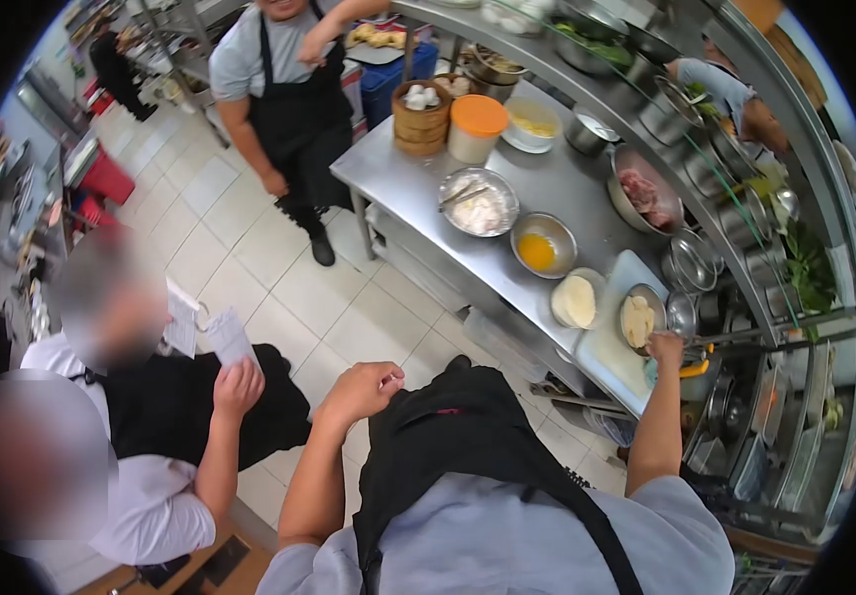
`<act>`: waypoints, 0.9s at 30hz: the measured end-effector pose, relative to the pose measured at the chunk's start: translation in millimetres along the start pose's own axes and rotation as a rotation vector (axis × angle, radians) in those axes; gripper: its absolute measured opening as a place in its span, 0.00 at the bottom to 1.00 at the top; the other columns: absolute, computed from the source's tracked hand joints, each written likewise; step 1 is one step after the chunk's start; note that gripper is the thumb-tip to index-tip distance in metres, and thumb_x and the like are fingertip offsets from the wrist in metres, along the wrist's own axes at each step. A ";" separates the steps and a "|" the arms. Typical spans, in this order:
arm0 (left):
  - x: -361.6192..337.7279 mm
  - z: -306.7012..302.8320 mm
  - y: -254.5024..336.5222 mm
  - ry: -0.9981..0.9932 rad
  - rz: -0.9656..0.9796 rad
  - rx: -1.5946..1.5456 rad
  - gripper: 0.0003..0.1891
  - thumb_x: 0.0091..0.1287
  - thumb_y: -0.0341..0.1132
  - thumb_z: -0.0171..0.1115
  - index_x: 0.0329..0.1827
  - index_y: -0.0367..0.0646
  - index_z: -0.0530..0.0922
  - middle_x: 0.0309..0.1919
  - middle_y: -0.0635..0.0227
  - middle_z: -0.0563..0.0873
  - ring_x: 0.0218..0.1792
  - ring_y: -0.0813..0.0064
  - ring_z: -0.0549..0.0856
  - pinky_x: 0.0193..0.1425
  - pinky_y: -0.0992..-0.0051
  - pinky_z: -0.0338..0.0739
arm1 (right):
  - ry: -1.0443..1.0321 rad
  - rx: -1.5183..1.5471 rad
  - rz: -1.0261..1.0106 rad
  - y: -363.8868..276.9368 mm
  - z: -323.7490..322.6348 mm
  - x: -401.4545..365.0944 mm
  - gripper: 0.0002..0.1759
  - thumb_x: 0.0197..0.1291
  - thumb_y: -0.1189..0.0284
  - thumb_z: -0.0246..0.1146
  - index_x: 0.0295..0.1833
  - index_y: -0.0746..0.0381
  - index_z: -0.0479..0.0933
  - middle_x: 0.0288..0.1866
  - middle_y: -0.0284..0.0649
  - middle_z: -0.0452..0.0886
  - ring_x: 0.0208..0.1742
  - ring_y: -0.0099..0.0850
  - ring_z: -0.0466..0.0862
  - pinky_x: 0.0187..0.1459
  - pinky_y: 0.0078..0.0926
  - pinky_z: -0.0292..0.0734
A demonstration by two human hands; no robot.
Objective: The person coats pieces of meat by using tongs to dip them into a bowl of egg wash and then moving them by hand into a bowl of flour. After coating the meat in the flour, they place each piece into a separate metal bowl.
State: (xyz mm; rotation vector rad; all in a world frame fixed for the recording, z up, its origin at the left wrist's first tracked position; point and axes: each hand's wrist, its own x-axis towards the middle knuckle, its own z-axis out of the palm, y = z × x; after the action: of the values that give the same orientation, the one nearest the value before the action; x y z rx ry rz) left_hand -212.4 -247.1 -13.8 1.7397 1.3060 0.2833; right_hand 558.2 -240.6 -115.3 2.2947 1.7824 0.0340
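My right hand (664, 348) is at the near rim of a small metal bowl (638, 317) of pale yellow pieces, its fingers closed on the edge. That bowl stands on a white cutting board (614, 362). My left hand (361, 391) hangs in front of my black apron, fingers curled in, with nothing visible in it. Left of the board are a tub of cream-coloured contents (576, 300), a metal bowl with yellow liquid (540, 248) and a bowl of white powder (478, 202). An orange handle (694, 369) lies right of my right hand.
A steel table (398, 178) carries an orange-lidded tub (478, 124), a bamboo steamer (421, 119) and a bowl of raw meat (646, 193). Shelves of bowls and greens overhang it. Two people stand close on my left, one holding paper (231, 337). Another person (294, 119) stands beyond.
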 end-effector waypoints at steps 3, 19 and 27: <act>49.8 -6.8 24.9 -0.001 0.086 0.080 0.12 0.70 0.39 0.65 0.48 0.41 0.86 0.37 0.56 0.91 0.39 0.56 0.90 0.46 0.63 0.83 | -0.053 1.196 0.672 -31.2 -6.9 -1.8 0.07 0.52 0.71 0.70 0.34 0.61 0.80 0.30 0.40 0.85 0.33 0.37 0.85 0.38 0.40 0.82; 378.8 -28.6 61.6 0.303 -0.017 0.807 0.14 0.66 0.39 0.69 0.51 0.43 0.84 0.44 0.54 0.87 0.47 0.49 0.87 0.48 0.53 0.81 | 0.260 0.867 0.381 -31.0 -32.7 7.4 0.13 0.62 0.69 0.67 0.47 0.66 0.87 0.38 0.49 0.90 0.39 0.38 0.91 0.45 0.33 0.82; 344.9 -79.3 82.4 0.387 -0.035 0.683 0.12 0.67 0.32 0.60 0.50 0.37 0.77 0.39 0.51 0.90 0.43 0.44 0.89 0.48 0.49 0.83 | 0.261 1.129 0.504 -25.5 -48.1 -14.0 0.12 0.69 0.69 0.65 0.48 0.66 0.85 0.29 0.29 0.81 0.27 0.17 0.76 0.30 0.20 0.71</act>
State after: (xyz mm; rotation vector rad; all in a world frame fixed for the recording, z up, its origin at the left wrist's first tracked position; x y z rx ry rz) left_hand -68.4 86.5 -17.4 2.3001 1.8625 0.1639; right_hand 522.5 -240.0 -71.8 3.6059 1.4091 -0.8129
